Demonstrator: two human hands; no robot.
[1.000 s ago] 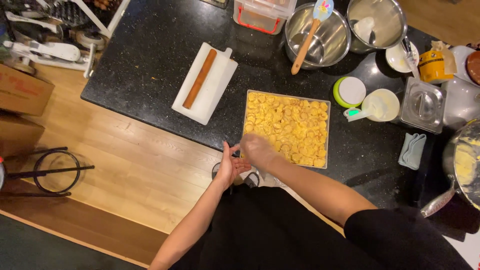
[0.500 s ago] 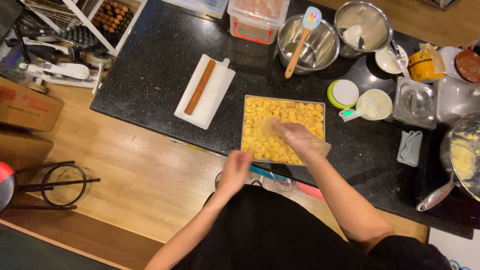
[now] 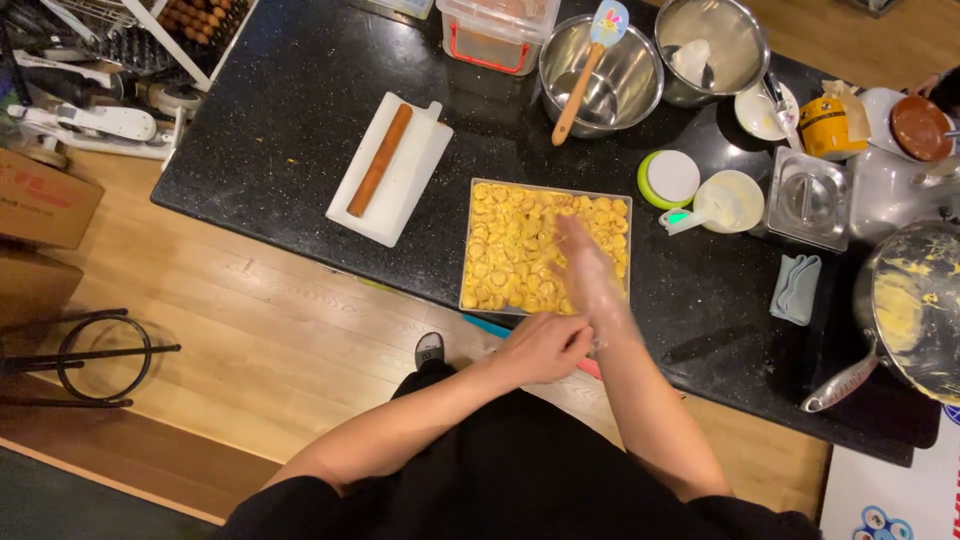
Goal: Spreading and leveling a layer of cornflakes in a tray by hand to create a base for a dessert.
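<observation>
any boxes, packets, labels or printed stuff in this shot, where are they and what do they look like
Cardboard box: on the floor at far left, brown, red print on its side.
Yellow packet: on the black counter at upper right, small, yellow with orange, top crumpled open.
Clear storage tub: top centre of the counter, see-through plastic with red clips.
Printed sheet: bottom right corner, white with small round blue pictures.
No screens in view.

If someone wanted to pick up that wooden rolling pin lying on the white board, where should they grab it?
Grip the wooden rolling pin around its middle, coming straight down from above. It lies flat and diagonal across the white board, a plain rod without handles, so fingers should close across its width. The middle probably balances best, and nothing crowds either long side.
</observation>
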